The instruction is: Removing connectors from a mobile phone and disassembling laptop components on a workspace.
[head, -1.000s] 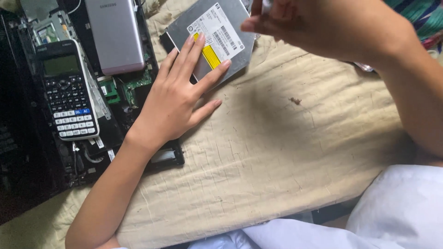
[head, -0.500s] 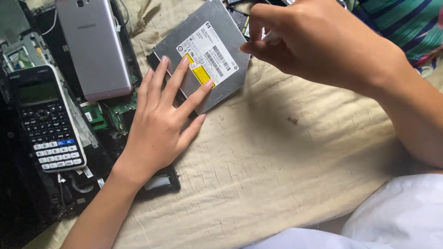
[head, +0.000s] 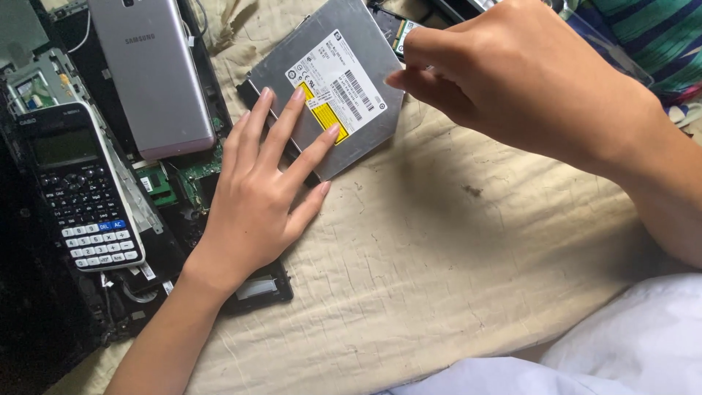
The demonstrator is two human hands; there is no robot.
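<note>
On a rumpled beige cloth [head: 439, 263] spread beside an opened laptop chassis [head: 183, 183], a grey optical drive [head: 329, 80] lies label-up, now nearer the middle of the view than a second ago as the head camera has tipped toward it. The left hand [head: 256, 197] stays flat, fingers spread, its fingertips pinning the drive's near edge and yellow sticker. The right hand [head: 512, 80] has dropped from the top edge of the frame to the drive's right side, fingers curled narrow and pinched together; whether they hold a small tool or screw cannot be told, since the knuckles hide the tips. A calculator [head: 80, 190] and a silver phone [head: 150, 73] rest on the chassis at left. The drive's far corner and the parts behind the right hand are hidden.
</note>
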